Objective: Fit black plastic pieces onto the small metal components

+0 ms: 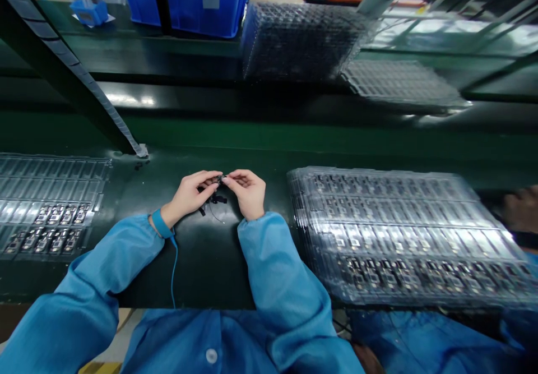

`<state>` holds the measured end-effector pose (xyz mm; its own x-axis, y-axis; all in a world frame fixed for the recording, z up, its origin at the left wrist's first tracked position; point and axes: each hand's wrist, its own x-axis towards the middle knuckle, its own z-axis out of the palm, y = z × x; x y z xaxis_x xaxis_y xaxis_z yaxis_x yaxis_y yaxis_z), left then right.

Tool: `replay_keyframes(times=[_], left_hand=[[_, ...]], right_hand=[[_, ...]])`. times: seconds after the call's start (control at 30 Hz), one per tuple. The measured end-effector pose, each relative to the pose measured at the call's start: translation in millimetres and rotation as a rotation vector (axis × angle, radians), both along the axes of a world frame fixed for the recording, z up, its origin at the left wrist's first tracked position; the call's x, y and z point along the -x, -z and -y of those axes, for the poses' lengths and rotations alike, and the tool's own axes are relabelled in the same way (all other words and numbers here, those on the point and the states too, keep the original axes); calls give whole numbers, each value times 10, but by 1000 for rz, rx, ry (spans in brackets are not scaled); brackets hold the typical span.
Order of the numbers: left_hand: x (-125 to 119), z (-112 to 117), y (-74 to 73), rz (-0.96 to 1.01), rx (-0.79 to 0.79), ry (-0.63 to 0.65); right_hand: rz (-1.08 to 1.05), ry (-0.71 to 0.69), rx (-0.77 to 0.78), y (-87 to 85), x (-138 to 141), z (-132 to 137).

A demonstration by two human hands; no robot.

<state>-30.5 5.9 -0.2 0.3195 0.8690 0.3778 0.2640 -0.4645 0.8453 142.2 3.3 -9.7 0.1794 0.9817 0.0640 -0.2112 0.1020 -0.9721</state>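
My left hand [194, 195] and my right hand [247, 192] meet over the green work surface, fingertips pinched together on a small dark electronic part [220, 179]. Fingers cover much of it, so its exact kind cannot be made out. Just below lie small black pieces [218, 199] and a thin wire. A blue wrist strap [161, 224] with a cord circles my left wrist. On the left, a clear plastic tray [54, 179] holds several small circuit boards [54, 213]. A stack of clear trays [390, 245], the top one filled with similar boards, stands to my right.
A slanted post [84, 77] rises at the left. Behind are a blue bin [205, 9], a tall stack of clear trays [298, 40] and a lower tray stack [403, 82]. Another person's hand [523, 211] shows at the right edge.
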Motion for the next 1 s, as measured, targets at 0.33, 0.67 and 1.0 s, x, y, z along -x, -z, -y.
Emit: replay_keyframes(times=[0.33,0.67,1.0], left_hand=[[-24,1,-25,-21,-55,-76],[-32,34,-47,-70,-53,-99],[-48,12,-16,-93,-74,-224]], right_hand=[[6,-68,22,-3,0,22],[-26,-75,-11,-2,20,37],[80,8,-44,27,70,57]])
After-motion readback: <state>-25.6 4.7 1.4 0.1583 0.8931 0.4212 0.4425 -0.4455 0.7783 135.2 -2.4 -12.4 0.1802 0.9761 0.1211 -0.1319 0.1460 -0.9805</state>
